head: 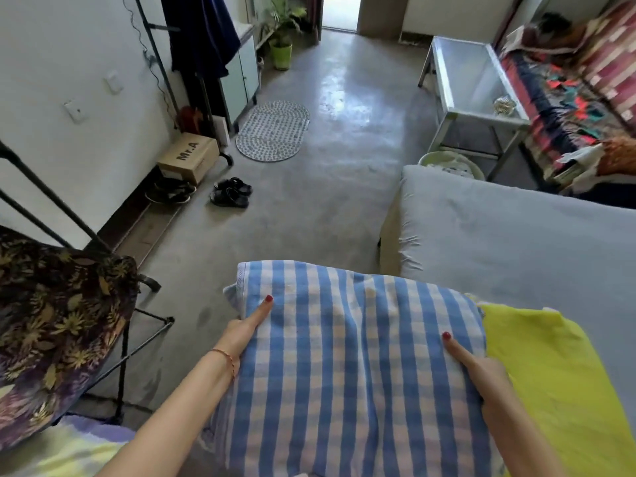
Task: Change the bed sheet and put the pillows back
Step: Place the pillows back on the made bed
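1. At the bottom centre, the left hand (241,333) and the right hand (481,370) hold a blue checked pillow (351,356) by its 2 sides, thumbs on top and fingers hidden below.
2. Just beside it on the right lies a yellow cloth (550,366); I cannot tell if it is a pillow.
3. Beyond is the bed (516,242), covered in a smooth grey sheet.
4. The step seems to be putting the pillows back; the next move needs carrying this 1 to the bed and setting it flat.
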